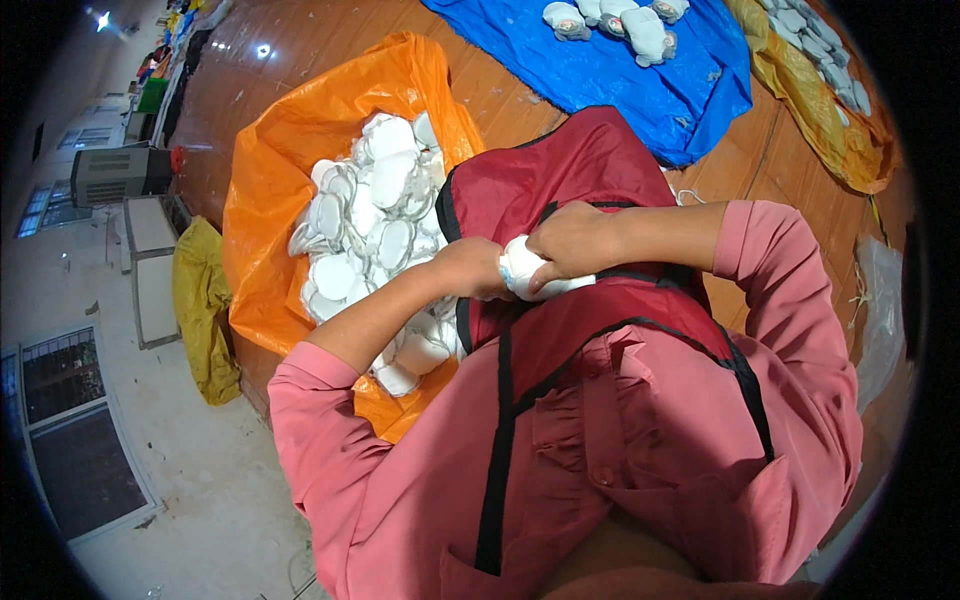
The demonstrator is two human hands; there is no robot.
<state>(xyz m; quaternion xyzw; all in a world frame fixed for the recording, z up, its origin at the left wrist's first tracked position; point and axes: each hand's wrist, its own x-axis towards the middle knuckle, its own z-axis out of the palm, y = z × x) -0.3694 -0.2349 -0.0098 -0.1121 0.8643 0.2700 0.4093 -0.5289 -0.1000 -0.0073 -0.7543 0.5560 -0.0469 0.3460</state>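
Orange plastic bag, yellow sack

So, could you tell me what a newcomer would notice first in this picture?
Probably the orange sheet at centre left, heaped with white pieces. Next, the left hand and right hand at centre, together gripping one white piece over a dark red apron. At the top, a blue sheet carries a few more white items.

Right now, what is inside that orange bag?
The orange bag holds a heap of white oval pieces. The left forearm and apron cover its near side; deeper layers are hidden.
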